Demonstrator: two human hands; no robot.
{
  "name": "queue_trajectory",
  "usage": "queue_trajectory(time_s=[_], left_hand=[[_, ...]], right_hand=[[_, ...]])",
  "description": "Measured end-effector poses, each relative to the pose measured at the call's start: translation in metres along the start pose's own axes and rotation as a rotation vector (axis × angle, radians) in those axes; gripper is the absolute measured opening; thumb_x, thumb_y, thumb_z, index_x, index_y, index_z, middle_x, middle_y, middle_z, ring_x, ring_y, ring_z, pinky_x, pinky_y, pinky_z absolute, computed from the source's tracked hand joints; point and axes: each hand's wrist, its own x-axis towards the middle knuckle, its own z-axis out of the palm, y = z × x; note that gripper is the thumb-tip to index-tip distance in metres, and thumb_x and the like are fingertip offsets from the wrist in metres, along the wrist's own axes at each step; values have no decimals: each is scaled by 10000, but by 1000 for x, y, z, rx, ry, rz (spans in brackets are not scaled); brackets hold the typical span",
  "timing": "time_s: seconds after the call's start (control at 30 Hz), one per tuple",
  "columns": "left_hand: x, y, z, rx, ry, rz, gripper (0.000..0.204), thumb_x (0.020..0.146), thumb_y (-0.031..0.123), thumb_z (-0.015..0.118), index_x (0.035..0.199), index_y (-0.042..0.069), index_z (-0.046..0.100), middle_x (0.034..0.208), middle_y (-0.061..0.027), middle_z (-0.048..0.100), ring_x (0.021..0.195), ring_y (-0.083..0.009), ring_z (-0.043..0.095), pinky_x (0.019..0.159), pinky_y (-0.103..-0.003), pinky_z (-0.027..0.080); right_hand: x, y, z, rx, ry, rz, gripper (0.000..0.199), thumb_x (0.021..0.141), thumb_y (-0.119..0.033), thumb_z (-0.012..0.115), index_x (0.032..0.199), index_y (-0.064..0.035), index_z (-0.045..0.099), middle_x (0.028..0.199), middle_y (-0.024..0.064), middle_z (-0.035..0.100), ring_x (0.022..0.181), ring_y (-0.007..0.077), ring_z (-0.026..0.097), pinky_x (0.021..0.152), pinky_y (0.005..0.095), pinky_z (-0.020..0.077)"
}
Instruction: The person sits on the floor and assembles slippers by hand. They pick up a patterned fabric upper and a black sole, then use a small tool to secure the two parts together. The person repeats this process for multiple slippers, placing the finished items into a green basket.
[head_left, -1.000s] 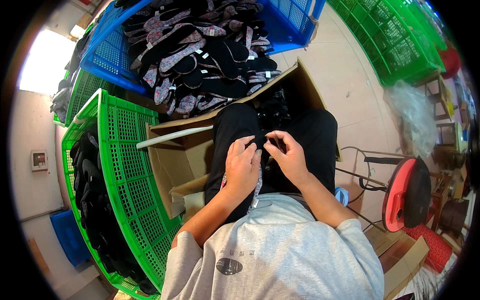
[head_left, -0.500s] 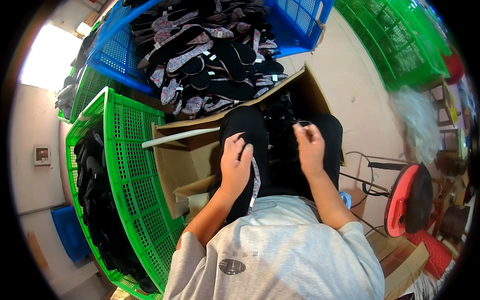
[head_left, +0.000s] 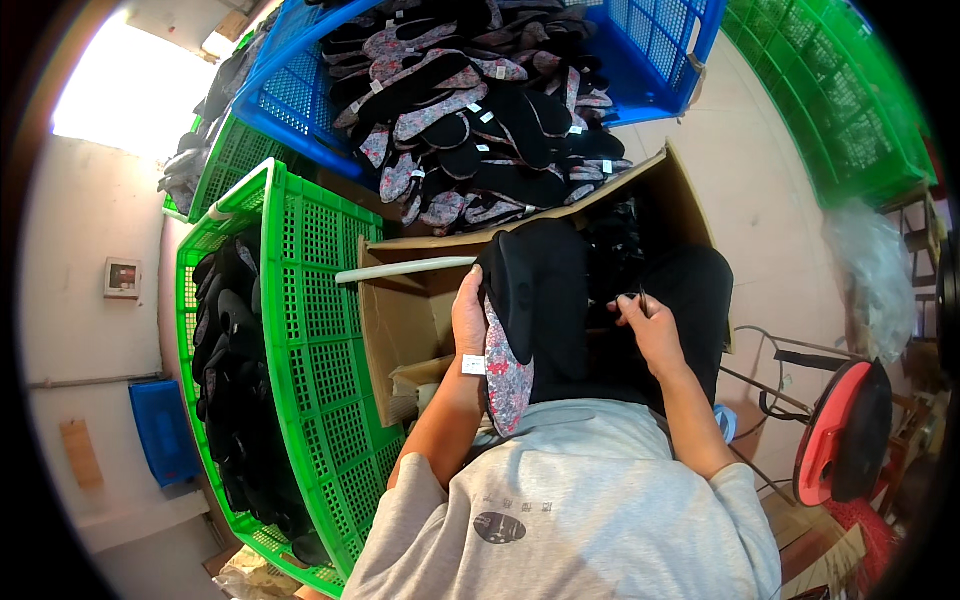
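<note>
Below the blue plastic mesh crate (head_left: 655, 45) at upper centre, a black fabric slipper with floral-patterned cloth (head_left: 512, 345) has swung from edge-on to broadside mid-frame, apparently making it easier to check. The left hand (head_left: 468, 320) grips its left edge; the right hand (head_left: 655, 335) stays apart, centre right, fingertips pinching a thin dark object (head_left: 643, 300).

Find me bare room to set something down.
Freest is the floor between the open carton and the right-hand green crate, plastic bag at its right edge. The blue crate's right end, beside the slipper pile, is bare. Crowded: the near left green crate of dark slippers, and the lap, where the left hand holds a slipper.
</note>
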Motion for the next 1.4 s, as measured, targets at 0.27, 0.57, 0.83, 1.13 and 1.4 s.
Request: queue_trajectory(time_s=[0.27,0.57,0.83,1.13,1.4], left_hand=[[3,-2,-26,-154,-64,-231,383,992,283,476,1161,-18,643,1072,-179,706,913,-304,700,872,-409,571],[7,4,-21,-160,-22,23,401,997,293,437,1129,-19,650,1047,-175,710,903,-303,701,850,-421,577],[4,2,-20,-75,-17,153,359,1014,267,433,1166,13,637,1101,-151,699,958,-287,686,876,-408,565],[-6,6,-13,152,218,180,261,1014,191,507,1239,83,581,1160,-81,668,1063,-238,646,934,-404,530],[-30,7,-4,329,171,388,182,1000,132,576,1151,37,609,1013,-59,661,916,-155,624,851,-299,523]], right_hand=[[-11,-3,15,100,-310,34,294,992,-97,570,1265,11,589,1108,88,656,950,168,628,865,296,524],[-37,-15,43,220,-689,211,340,987,-286,617,1199,-20,597,993,44,673,816,96,620,665,214,473],[-40,-9,49,365,-584,318,349,899,-213,737,1170,-75,565,835,-32,601,593,5,459,449,171,306],[-40,-4,39,462,-317,145,416,833,-25,721,1174,-111,498,886,-35,545,655,27,487,528,171,364],[-34,9,34,200,-2,-278,355,808,-79,778,1075,-22,551,1012,36,611,915,88,579,842,251,489]])
